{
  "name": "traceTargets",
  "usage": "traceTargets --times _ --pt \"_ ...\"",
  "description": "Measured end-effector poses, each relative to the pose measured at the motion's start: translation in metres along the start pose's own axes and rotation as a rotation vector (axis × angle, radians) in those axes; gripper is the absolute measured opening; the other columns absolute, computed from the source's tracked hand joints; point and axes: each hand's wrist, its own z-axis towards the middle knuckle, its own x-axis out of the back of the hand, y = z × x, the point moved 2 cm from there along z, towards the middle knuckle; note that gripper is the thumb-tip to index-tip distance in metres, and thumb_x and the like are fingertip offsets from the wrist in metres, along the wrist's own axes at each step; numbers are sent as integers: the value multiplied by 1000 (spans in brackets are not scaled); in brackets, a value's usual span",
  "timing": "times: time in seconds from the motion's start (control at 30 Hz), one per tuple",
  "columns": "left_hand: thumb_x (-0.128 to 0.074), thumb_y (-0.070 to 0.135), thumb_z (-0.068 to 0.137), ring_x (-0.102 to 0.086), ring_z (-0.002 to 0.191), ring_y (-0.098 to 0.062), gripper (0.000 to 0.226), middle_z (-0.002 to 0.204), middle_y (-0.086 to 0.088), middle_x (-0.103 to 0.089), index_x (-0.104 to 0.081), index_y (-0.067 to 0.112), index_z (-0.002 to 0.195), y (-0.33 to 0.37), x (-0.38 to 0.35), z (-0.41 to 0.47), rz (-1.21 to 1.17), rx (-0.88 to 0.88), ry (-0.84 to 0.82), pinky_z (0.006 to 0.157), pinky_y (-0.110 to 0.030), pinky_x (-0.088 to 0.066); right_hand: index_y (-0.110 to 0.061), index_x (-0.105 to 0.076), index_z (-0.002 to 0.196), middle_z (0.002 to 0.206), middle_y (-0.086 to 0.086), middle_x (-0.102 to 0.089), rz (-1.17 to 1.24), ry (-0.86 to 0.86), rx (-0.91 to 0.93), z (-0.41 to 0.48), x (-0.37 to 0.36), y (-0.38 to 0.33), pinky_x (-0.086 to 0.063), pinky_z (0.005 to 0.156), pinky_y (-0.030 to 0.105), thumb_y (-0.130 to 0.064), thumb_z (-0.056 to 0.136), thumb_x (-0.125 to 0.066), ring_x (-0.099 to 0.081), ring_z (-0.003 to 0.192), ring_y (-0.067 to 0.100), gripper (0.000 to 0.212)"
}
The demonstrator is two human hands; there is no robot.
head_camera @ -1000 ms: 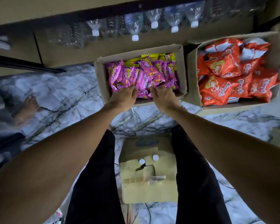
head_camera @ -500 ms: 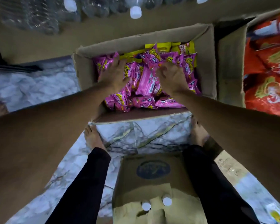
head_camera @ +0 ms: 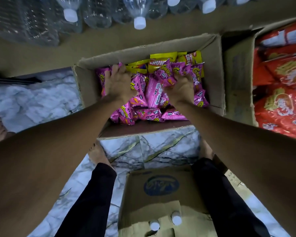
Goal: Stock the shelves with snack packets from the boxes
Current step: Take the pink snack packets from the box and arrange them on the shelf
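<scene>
Looking down through the head camera, I see both hands sunk into a cardboard box [head_camera: 212, 79] that stands open on the marble floor [head_camera: 152, 151]. The box is packed with pink packets [head_camera: 154, 93], small glossy pillow bags with yellow cartoon lettering, crimped ends and white print on their backs. They lie jumbled at all angles, some face up and some turned over.

The left hand [head_camera: 118, 82] lies spread over the left part of the heap, its fingertips hooked over the top edges of the pink packets along the far side. The right hand [head_camera: 181, 88] has its fingers curled tight into the packets on the right side, bunching a few of them at its fingertips. A row of yellow packets [head_camera: 162, 59] stands against the far wall of the same box, behind the pink ones.

Just beside it on the right, a second box [head_camera: 237, 74] holds larger orange packets [head_camera: 280, 103]. Clear plastic bottles [head_camera: 99, 14] with white caps lie on the far side of the boxes. A third carton [head_camera: 154, 185] sits between the person's legs.
</scene>
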Motion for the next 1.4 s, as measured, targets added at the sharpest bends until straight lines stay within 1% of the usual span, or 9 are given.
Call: traceTargets --times 0.17,0.3,0.4,0.5,0.8,0.9,1.1,1.23,1.4 --pt "-76 64 70 -48 124 -32 82 132 -13 -56 -54 8 126 2 46 -37 -302 69 -24 102 -43 -36 -17 -60 135 102 -7 -70 356 -117 -153 -43 45 -3 -58 74 25 -13 77 -82 -64 86 11 62" --pt "-81 57 72 -45 134 -36 107 143 -21 -49 -31 3 150 -2 85 -80 -637 179 -168 107 -39 -40 -21 -64 123 82 -18 -61 377 -176 -118 -95 87 -14 -43 46 10 -2 77 -76 -57 63 2 51" --pt "-78 65 69 -41 138 -31 115 150 -16 -43 -28 4 152 -8 113 -120 -740 171 -246 110 -38 -39 -22 -59 129 87 -11 -65 436 -243 -128 -133 108 -19 -45 50 24 0 79 -74 -54 60 7 56" --pt "-73 85 52 -61 110 -19 111 114 -1 -66 -57 10 132 -13 143 -161 -873 189 -355 91 -31 -48 -21 -54 130 90 -2 -65 475 -272 -144 -172 133 -27 -44 49 27 -3 83 -73 -54 58 10 54" --pt "-81 1 78 -69 90 -12 44 106 -4 -72 -65 12 117 -17 270 -290 -1241 263 -296 93 -38 -56 -20 -57 124 85 -10 -62 464 -181 4 -294 241 -94 -46 57 13 -38 91 -70 -59 70 6 39" --pt "-80 7 81 -68 89 -15 44 107 -8 -71 -63 5 122 -17 328 -329 -1239 285 -251 65 -16 -52 -22 -58 124 87 -8 -68 423 -164 67 -329 291 -116 -54 64 28 -42 91 -70 -66 73 17 40" --pt "-80 19 83 -67 94 -11 29 94 6 -69 -66 17 109 -20 428 -388 -1243 271 -80 64 -6 -43 -19 -54 133 117 -4 -63 304 -154 229 -384 379 -168 -41 60 2 -37 93 -68 -62 87 4 46" --pt "-75 27 87 -65 112 -20 40 117 -6 -69 -65 9 121 -27 465 -410 -1296 275 -60 78 -17 -48 -23 -47 137 120 11 -63 291 -183 271 -404 408 -197 -53 86 39 -42 91 -68 -58 114 45 53" --pt "-83 23 79 -64 68 0 28 91 -2 -74 -73 8 100 -40 496 -431 -1262 240 129 66 -17 -46 -19 -40 143 140 1 -49 335 -147 365 -416 436 -225 -43 93 22 -41 87 -73 -53 122 22 69"
